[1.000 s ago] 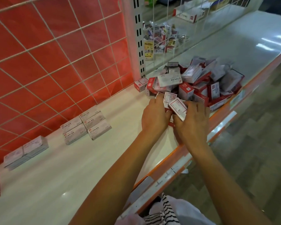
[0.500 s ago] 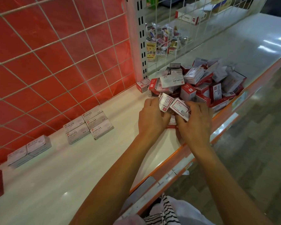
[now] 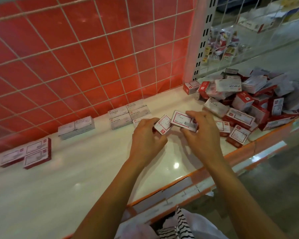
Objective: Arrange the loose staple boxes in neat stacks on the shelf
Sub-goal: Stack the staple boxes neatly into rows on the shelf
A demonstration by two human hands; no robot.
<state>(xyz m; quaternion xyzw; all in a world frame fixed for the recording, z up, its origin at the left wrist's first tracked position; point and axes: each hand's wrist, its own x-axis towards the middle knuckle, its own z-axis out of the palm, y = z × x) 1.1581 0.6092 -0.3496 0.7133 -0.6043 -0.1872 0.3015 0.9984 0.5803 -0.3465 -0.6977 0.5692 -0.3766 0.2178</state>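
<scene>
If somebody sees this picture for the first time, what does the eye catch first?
First the messy heap of staple boxes at the right end of the shelf. Then the two hands in the middle: the left hand grips a small box, the right hand holds a wide box. Behind them stands a red grid wall, with neat stacks at its foot.

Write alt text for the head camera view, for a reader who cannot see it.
At a white shelf, the left hand grips a smaller staple box and the right hand a larger staple box, both red and white. A loose pile of boxes lies to their right; neat stacks line the red wire-grid back panel to the left.
</scene>
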